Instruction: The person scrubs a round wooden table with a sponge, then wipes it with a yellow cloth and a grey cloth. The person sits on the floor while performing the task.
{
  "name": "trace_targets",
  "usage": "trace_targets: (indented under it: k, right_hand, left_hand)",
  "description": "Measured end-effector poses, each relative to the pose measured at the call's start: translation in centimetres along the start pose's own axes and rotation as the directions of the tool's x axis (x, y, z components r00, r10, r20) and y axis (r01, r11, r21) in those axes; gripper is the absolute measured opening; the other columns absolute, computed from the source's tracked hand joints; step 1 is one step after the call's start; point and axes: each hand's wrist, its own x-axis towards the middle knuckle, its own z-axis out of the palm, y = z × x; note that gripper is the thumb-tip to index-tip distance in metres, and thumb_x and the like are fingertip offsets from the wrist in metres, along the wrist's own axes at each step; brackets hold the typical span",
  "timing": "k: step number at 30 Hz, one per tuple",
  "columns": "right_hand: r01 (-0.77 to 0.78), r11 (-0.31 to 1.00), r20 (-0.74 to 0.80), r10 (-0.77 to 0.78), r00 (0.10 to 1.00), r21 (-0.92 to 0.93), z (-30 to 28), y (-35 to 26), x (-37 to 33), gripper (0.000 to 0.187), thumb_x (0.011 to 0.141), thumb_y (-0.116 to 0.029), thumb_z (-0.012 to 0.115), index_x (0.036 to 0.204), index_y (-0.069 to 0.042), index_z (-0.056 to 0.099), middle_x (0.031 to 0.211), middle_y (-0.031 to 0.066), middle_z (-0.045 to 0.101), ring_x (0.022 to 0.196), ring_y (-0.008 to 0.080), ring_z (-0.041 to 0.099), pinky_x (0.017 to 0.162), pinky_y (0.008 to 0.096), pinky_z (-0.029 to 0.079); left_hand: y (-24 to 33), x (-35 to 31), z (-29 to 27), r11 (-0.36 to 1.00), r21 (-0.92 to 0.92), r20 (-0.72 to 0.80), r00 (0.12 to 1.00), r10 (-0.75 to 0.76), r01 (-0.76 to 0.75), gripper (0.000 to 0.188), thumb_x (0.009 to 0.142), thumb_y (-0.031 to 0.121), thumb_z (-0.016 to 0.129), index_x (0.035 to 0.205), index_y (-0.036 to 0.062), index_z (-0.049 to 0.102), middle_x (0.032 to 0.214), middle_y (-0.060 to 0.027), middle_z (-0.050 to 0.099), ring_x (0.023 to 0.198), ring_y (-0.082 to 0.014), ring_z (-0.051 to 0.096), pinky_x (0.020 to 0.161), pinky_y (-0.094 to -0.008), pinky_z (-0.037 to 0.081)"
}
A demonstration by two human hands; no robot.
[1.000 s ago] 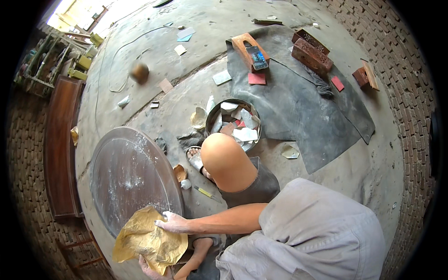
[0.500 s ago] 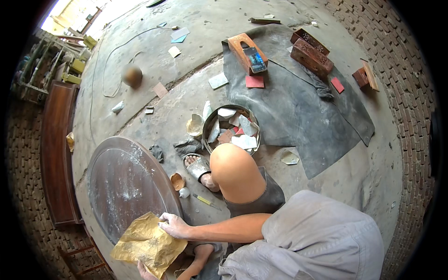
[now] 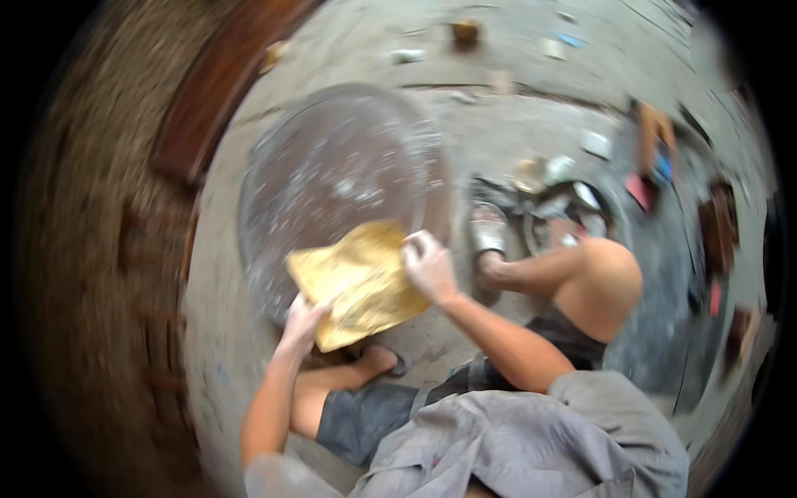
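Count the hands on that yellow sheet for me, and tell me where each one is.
2. The left hand holds the yellow sheet by its lower-left edge; the right hand holds its right edge. No others show.

The head view looks steeply down from the wearer's own head, with the grey shirt [image 3: 515,436] nearest at the lower edge and the left hand [image 3: 304,320] and right hand [image 3: 428,269] close by near mid-frame. Beyond them it faces the floor [image 3: 349,62], curving wide toward the top.
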Motion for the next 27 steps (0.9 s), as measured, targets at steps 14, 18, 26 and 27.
trace_targets:
  k: [14,18,26,27]
  right_hand:
    - [0.623,0.328,0.440,-0.485,0.756,-0.710,10.2,-1.7,13.6,0.069,0.097,-0.031,0.052,0.145,0.013,0.028,0.154,0.0316,0.023,0.147,0.0455,0.012,0.121,0.0505,0.012]
    - [0.675,0.362,0.562,-0.375,0.737,-0.643,17.9,2.3,11.7,0.080,0.100,-0.049,0.035,0.143,0.018,0.025,0.153,0.0359,0.021,0.146,0.0475,0.013,0.120,0.0521,0.009]
    - [0.805,0.206,0.750,-0.292,0.593,-0.556,18.5,5.0,14.9,0.078,0.099,-0.051,0.034,0.150,0.008,0.023,0.157,0.0276,0.020,0.149,0.0375,0.014,0.122,0.0465,0.009]
    - [0.823,0.205,0.790,-0.235,0.566,-0.529,17.9,4.4,16.0,0.069,0.101,-0.043,0.029,0.149,0.006,0.026,0.158,0.0243,0.022,0.149,0.0346,0.016,0.123,0.0444,0.009]
  left_hand:
    - [-2.4,16.4,0.6,0.955,-0.069,-0.298,0.920,0.256,-0.288,0.019,0.092,0.009,0.062,0.105,-0.0040,0.066,0.090,-0.0086,0.071,0.075,-0.0126,0.063,0.066,-0.0319,0.052]
    - [-3.9,18.6,-1.5,0.936,0.056,-0.234,0.906,0.352,-0.349,0.026,0.091,0.017,0.067,0.106,-0.0035,0.067,0.089,-0.0087,0.071,0.078,-0.0139,0.062,0.070,-0.0327,0.051]
    - [-23.1,18.5,-23.3,0.936,0.262,-0.925,0.337,0.173,0.237,0.062,0.096,0.038,0.049,0.134,-0.0100,0.042,0.135,-0.0303,0.048,0.124,-0.0454,0.047,0.106,-0.0495,0.036]
    - [-24.7,18.6,-23.0,0.964,0.151,-0.901,0.431,0.044,0.219,0.065,0.097,0.043,0.047,0.134,-0.0104,0.043,0.135,-0.0295,0.049,0.124,-0.0430,0.048,0.106,-0.0489,0.038]
